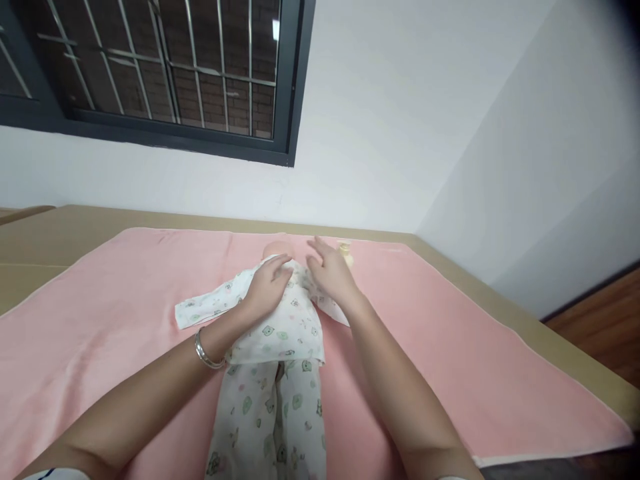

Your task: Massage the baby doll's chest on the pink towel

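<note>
While the doll [286, 340] lies on the pink blanket [425, 353] over the desk [30, 247], both hands are at its upper part. Its long axis runs away from the person, with the trousers [250, 413] near and the head [274, 249] far, partly covered. The left hand [267, 287] is above the chest of the shirt [295, 323]; the right hand [333, 270] is over the right-side sleeve [333, 310], whose end shows under the wrist. The left hand is nearer to the middle line of the shirt, and the upper chest lies between the two thumbs. In each hand the grip is loosely spread, with a gap between thumb and fingers; whether the fingertips touch the cloth, I cannot say surely. A small bottle [345, 253] stands just beyond the right hand.
</note>
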The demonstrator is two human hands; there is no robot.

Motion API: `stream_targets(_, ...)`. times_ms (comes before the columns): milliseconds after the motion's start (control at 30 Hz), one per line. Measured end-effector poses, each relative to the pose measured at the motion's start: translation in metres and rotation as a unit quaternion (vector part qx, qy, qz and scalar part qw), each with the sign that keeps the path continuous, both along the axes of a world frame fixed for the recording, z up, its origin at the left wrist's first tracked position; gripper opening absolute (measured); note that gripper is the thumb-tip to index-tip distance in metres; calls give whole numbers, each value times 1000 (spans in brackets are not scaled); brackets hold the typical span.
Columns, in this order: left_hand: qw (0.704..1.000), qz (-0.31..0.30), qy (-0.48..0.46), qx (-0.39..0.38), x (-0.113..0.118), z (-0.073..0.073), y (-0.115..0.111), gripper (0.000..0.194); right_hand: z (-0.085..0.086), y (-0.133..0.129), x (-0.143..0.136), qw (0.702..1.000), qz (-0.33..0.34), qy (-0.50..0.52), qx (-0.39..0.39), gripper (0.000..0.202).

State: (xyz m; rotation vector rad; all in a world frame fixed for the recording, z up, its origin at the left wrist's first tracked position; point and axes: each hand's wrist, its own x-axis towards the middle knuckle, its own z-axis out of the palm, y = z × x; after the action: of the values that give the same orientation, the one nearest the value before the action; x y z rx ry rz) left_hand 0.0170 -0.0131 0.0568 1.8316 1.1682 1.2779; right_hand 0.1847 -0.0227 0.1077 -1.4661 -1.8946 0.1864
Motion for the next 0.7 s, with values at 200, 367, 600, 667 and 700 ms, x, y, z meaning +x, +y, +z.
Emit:
stream_targets(200, 921, -196, -202, -267, 59, 52, 26, 75, 9, 18, 55, 991, -136, 1, 19, 56)
stream_targets(367, 878, -212, -270, -333, 95, 67, 52, 81, -7, 29, 61, 988, -101, -115, -8, 53)
stream_targets(600, 812, -215, -374, -392, 99, 71, 48, 75, -12, 27, 53, 965, -126, -230, 8, 64)
stream_targets(667, 782, -224, -408, -414, 87, 71, 37, 74, -11, 25, 50, 958, -144, -248, -5, 64)
stream_targets(700, 767, -227, -424, -424, 78, 71, 30, 73, -11, 24, 48, 953, -156, -258, -17, 64)
